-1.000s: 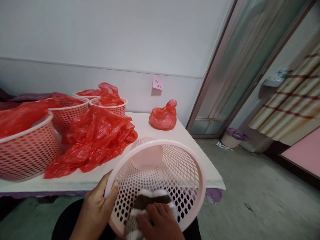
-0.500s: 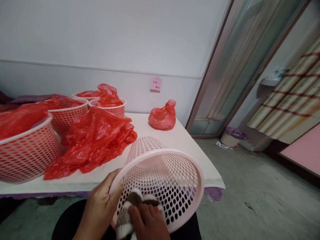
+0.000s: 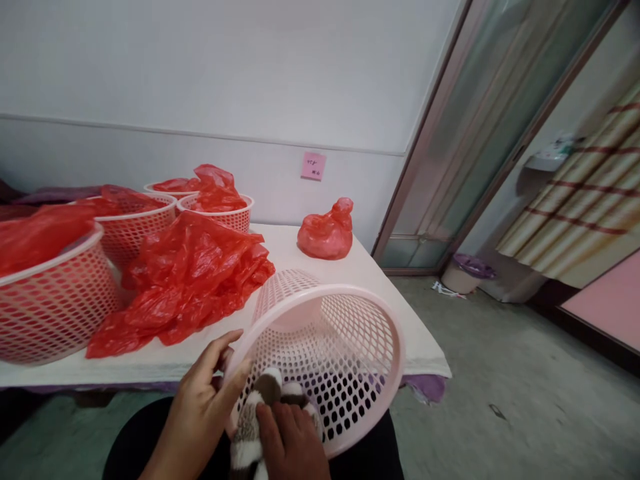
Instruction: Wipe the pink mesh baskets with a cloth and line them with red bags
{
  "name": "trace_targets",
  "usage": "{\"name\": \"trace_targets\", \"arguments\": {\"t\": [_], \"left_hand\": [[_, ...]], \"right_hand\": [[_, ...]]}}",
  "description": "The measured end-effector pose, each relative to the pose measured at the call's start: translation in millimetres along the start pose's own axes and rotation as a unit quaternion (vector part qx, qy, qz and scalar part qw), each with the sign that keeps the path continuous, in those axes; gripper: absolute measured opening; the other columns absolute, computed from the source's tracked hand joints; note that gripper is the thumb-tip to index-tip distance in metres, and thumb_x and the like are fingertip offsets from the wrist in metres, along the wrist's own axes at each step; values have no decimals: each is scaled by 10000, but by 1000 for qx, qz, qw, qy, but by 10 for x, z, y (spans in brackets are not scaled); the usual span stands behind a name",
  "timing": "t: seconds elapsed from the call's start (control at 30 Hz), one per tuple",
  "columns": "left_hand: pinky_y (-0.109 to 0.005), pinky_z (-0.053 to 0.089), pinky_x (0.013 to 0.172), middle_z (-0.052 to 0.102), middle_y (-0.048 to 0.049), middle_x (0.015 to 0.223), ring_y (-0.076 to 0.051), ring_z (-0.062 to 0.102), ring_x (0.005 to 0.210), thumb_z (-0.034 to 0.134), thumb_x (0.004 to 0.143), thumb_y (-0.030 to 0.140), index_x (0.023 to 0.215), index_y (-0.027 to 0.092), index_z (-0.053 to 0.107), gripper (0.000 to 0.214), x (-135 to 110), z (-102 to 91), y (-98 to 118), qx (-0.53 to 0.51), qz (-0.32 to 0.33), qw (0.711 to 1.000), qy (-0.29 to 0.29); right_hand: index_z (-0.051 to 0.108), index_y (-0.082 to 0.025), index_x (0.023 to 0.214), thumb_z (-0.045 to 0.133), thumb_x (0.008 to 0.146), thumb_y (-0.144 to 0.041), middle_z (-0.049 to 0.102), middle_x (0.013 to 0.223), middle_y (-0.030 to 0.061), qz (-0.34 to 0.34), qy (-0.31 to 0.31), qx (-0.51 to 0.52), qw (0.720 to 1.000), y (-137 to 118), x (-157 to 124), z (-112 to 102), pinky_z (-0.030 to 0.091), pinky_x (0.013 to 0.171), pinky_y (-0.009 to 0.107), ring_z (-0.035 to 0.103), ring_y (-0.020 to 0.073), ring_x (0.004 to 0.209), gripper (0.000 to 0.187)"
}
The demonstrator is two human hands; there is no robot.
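Note:
A pink perforated plastic basket (image 3: 345,347) lies tilted on my lap, its open mouth turned toward me. My left hand (image 3: 200,407) grips its rim on the left side, thumb on the edge. My right hand (image 3: 290,443) presses a brown and white fuzzy cloth (image 3: 260,407) against the lower inside wall of the basket, fingers closed over the cloth. Part of the cloth hangs over the rim by my left thumb.
A white table (image 3: 350,280) holds a heap of red plastic bags (image 3: 190,280), a tied red bag (image 3: 325,233) and several pink baskets (image 3: 50,300) lined with red bags. A pink note (image 3: 313,165) sticks to the wall. A glass door and bare floor lie right.
The basket has turned a little in my hands and shifted left. My right hand has slid the cloth leftward along the inner wall toward the rim.

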State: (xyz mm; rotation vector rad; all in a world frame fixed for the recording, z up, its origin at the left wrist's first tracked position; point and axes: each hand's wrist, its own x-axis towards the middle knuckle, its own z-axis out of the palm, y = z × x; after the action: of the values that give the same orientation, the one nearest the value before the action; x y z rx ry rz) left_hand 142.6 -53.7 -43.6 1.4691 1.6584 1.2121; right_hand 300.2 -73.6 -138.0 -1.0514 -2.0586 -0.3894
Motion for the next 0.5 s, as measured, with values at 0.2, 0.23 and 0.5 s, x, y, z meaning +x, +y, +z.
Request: {"name": "trace_targets", "arguments": {"t": [0.2, 0.23, 0.5], "left_hand": [[-276, 571, 757, 725, -37, 995, -226, 682, 907, 563, 825, 633, 1038, 206, 619, 480, -328, 184, -419, -106, -91, 990, -35], [-274, 572, 740, 728, -35, 977, -232, 679, 911, 546, 832, 641, 1012, 205, 629, 478, -354, 205, -471, -114, -96, 988, -33], [-224, 496, 587, 657, 15, 754, -158, 565, 657, 525, 880, 585, 915, 214, 623, 385, -439, 301, -347, -187, -79, 975, 86]], "right_hand": [[348, -158, 1418, 580, 810, -147, 633, 1150, 159, 86, -33, 174, 980, 55, 226, -163, 557, 825, 383, 635, 271, 1026, 651], [296, -164, 1453, 592, 797, -164, 594, 1237, 169, 79, -47, 211, 973, 71, 241, -182, 538, 890, 387, 603, 274, 1112, 720], [505, -235, 1344, 700, 692, -275, 593, 1220, 148, 122, -239, 169, 948, 450, 449, 89, 429, 909, 545, 556, 348, 1060, 682]]}}
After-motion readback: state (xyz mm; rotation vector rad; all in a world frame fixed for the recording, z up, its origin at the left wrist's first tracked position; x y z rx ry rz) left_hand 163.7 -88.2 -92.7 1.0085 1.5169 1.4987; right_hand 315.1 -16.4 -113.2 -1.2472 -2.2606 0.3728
